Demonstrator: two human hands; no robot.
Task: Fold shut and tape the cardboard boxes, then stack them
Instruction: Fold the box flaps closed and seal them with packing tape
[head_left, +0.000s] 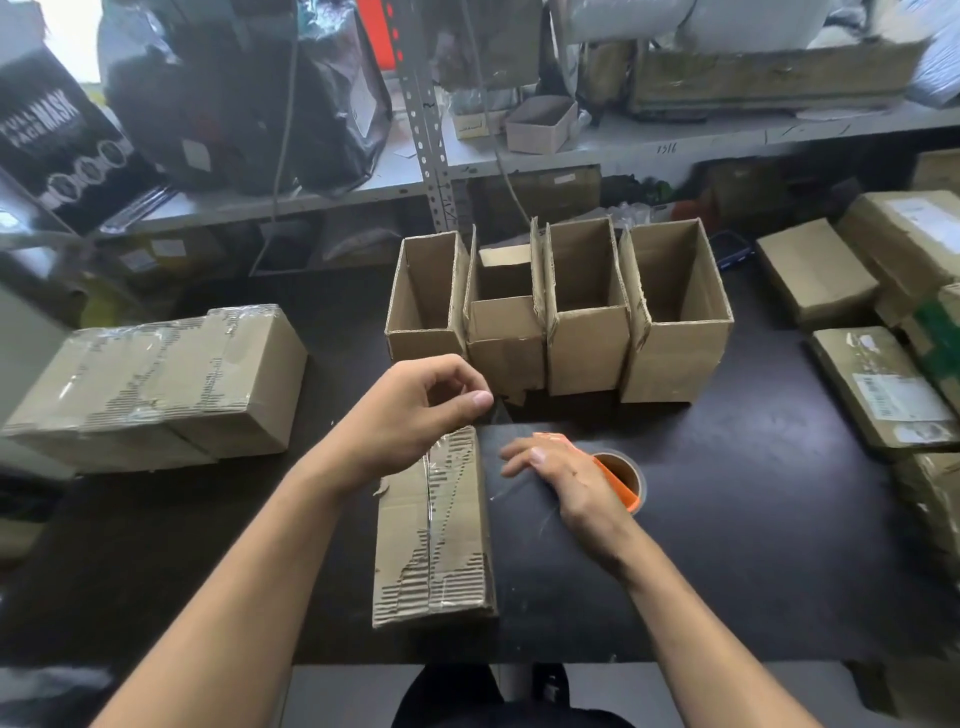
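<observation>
We're in the taping step here: the closed box (434, 525) lies lengthwise on the dark table (727, 545) right in front of us, its flaps folded down and a strip of clear tape already glinting along the top seam. Our left hand (415, 410) hovers at the far end of that box, fingers curled with thumb and forefinger pinched together; it looks as if we're holding the free end of the clear tape (498, 413) there, though the film is so thin we can't be certain. Our right hand (566, 478) lies palm down just beside the box, fingers relaxed and fairly straight, resting over the orange tape dispenser (618, 480), whose roll pokes out on the far side; whether the fingers actually grip its handle we can't tell. Both forearms reach forward from the near edge, the left angled in across the box, the right coming in from the other side. By our reckoning, the next move calls for pressing that tape end over the far edge and smoothing it, then cutting free from the roll. Beyond, four open boxes (587, 306) stand upright in a row, touching side by side, flaps not yet folded. Off to the left sits a taped box (156, 384), lying well apart from us.
</observation>
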